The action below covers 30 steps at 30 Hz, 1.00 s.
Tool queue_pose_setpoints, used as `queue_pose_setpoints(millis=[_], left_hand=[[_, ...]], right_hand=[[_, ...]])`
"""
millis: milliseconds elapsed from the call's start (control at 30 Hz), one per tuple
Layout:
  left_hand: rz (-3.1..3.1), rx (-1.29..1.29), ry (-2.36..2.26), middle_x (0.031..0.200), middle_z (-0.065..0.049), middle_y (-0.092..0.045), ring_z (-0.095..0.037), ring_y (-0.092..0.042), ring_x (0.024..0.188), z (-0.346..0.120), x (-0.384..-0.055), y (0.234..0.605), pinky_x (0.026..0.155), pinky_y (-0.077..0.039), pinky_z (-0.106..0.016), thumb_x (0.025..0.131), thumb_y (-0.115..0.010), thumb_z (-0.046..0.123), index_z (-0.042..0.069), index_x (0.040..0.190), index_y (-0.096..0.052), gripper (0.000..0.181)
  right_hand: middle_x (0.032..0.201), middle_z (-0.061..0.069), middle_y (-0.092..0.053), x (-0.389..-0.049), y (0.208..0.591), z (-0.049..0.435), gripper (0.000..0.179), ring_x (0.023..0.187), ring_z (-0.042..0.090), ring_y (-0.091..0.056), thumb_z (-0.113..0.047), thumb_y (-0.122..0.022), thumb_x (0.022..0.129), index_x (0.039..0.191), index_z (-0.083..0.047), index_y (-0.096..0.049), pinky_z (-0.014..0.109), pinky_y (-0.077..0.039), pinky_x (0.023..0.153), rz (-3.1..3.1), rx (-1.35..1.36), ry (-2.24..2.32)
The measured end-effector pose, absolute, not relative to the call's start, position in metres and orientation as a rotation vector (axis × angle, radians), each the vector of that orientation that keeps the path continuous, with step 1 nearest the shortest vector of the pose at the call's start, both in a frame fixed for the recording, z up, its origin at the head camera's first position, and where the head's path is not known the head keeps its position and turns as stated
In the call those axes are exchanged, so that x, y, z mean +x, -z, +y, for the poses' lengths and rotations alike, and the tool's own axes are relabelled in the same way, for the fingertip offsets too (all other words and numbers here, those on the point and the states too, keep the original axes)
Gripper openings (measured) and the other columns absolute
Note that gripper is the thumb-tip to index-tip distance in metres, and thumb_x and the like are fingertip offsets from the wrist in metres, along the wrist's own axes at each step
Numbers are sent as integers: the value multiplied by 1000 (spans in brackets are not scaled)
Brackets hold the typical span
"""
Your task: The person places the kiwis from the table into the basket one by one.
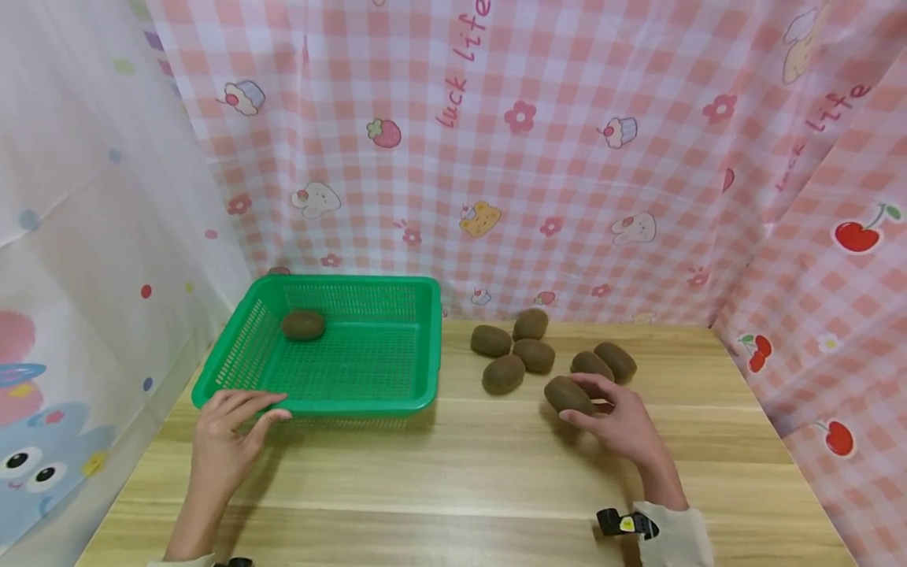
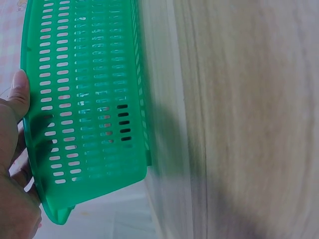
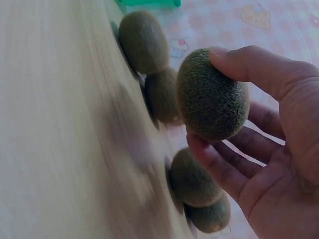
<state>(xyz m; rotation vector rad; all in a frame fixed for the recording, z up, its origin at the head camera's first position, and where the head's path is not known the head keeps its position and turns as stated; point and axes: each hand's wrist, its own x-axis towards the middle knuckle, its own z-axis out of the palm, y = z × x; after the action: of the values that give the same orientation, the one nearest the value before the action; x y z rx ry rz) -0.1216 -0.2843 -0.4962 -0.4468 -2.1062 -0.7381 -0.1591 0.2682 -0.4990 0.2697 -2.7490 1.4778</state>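
Observation:
My right hand (image 1: 616, 417) pinches a brown kiwi (image 3: 212, 94) between thumb and fingers. In the right wrist view this kiwi is held above the table. Two more kiwis (image 1: 616, 361) lie just behind that hand, touching each other. A group of several kiwis (image 1: 504, 374) lies farther left. At the left stands a green plastic basket (image 1: 421, 346) with slotted walls, and a single kiwi (image 1: 303, 325) sits in its back left corner. My left hand (image 1: 230, 429) grips the basket's front rim near the left corner; its fingertips are partly hidden behind the rim in the left wrist view.
The wooden table (image 1: 453, 488) carries everything. A pink checked curtain (image 1: 553, 173) hangs at its back and right, and a white printed curtain (image 1: 106, 197) hangs on the left, close to the basket.

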Motion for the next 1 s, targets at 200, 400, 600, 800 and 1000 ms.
queue_pose_setpoints(millis=[200, 400, 600, 800, 1000], left_hand=[[-2113, -442, 731, 87, -12, -78, -30, -60, 86, -286, -120, 497, 88, -40, -24, 85, -75, 43, 8, 94, -83, 37], [-2110, -428, 733, 87, -13, -78, -31, -60, 87, -287, -117, 499, 92, -38, -20, 86, -73, 45, 8, 94, -83, 39], [-2096, -419, 740, 87, -14, -78, -32, -60, 88, -286, -117, 502, 96, -34, -15, 87, -70, 50, 7, 93, -83, 45], [-2087, -423, 749, 87, -15, -78, -32, -60, 87, -286, -118, 501, 96, -34, -15, 87, -70, 50, 7, 93, -83, 45], [-2080, -437, 756, 87, -14, -78, -33, -60, 87, -283, -123, 501, 96, -34, -15, 87, -72, 49, 7, 93, -83, 44]], right_hand=[[136, 7, -65, -159, 502, 255, 55, 116, 28, -67, -32, -86, 85, 134, -19, -66, 24, -57, 91, -2722, 326, -1505], [136, 6, -66, -159, 501, 250, 56, 115, 26, -68, -33, -87, 84, 134, -18, -66, 26, -57, 92, -2724, 321, -1509], [134, 6, -66, -159, 499, 245, 54, 114, 25, -68, -32, -87, 84, 133, -18, -66, 24, -57, 91, -2704, 328, -1516], [132, 5, -68, -160, 495, 236, 53, 117, 25, -66, -33, -86, 85, 133, -21, -66, 25, -57, 93, -2676, 352, -1539], [130, 4, -69, -155, 491, 226, 54, 117, 24, -65, -32, -86, 85, 134, -22, -66, 24, -57, 91, -2653, 340, -1572]])
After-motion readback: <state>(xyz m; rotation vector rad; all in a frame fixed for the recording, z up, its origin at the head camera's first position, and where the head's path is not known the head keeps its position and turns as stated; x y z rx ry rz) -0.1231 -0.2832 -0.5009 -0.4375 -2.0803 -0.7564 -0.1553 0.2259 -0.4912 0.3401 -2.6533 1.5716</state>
